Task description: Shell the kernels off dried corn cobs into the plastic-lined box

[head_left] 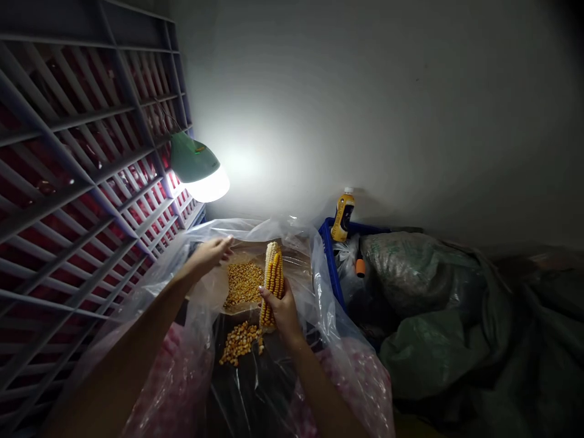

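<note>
My right hand (pixel 283 311) is wrapped round an ear of corn (pixel 273 277), which stands nearly upright with its pale tip at the top. A whitish strip without kernels runs along its upper left side. My left hand (pixel 210 257) is off to the left of the ear, over the liner's far left part, fingers loosely bent and apart, with nothing visible in them. Below and between the hands, a heap of loose corn kernels (pixel 245 283) lies in the clear plastic sheet (pixel 326 313). A smaller pile of kernels (pixel 241 342) lies nearer to me on the plastic over my lap.
A lit green-capped lamp (pixel 196 164) hangs from a slatted plastic crate (pixel 98 176) at left. On the right, a blue crate (pixel 329 261) holds bags and a yellow bottle (pixel 343 214); an orange-ended object (pixel 360 267) and a green sack (pixel 438 353) are nearby. A wall stands behind.
</note>
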Demonstrator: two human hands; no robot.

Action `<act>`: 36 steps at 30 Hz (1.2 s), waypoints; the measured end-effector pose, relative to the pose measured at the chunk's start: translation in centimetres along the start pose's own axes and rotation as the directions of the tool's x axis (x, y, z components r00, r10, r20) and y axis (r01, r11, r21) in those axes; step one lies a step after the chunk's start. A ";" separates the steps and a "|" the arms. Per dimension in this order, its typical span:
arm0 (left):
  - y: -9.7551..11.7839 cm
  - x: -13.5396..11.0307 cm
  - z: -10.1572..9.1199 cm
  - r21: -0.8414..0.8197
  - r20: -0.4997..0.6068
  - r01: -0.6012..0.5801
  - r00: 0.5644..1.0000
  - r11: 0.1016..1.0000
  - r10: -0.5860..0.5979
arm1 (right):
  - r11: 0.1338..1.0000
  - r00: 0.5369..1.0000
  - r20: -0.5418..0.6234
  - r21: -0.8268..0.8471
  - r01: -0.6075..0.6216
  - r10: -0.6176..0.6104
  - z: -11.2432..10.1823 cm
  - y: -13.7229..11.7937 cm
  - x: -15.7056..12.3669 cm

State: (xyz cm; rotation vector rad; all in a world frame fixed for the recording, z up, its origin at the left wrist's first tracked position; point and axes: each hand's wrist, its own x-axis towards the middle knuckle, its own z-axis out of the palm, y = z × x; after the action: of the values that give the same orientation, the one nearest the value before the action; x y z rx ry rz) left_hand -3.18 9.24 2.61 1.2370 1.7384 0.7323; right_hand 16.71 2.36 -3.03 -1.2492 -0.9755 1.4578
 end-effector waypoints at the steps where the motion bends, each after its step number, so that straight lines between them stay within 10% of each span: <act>1: 0.1 -0.6 0.7 -0.076 0.190 0.037 0.982 0.996 -0.021 | 0.999 1.000 -0.007 -0.031 0.017 -0.018 0.0 0.0 0.1; 4: 0.6 -2.2 3.2 -0.252 0.374 -0.016 0.920 0.968 0.113 | 0.995 0.998 0.011 -0.087 0.056 -0.055 0.1 -0.1 0.3; 22: -0.4 -2.3 7.4 -0.433 0.236 -0.103 0.946 0.895 0.223 | 0.889 0.991 0.113 -0.444 0.113 -0.070 -2.1 -2.5 -0.2; 27: 0.0 -2.5 6.5 -0.421 0.411 0.023 0.896 0.907 0.168 | 0.899 0.992 0.119 -0.429 0.087 -0.040 -2.8 -2.6 0.3; 36: -1.0 -2.3 8.5 -0.451 0.244 -0.104 0.941 0.887 0.234 | 0.886 0.989 0.144 -0.452 0.101 -0.039 -2.9 -2.1 0.0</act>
State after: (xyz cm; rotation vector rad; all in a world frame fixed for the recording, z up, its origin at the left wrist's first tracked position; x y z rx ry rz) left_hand 4.22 6.55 -1.42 1.1266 1.1529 0.9292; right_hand 19.91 2.86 -1.50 -1.4441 -1.5048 1.3047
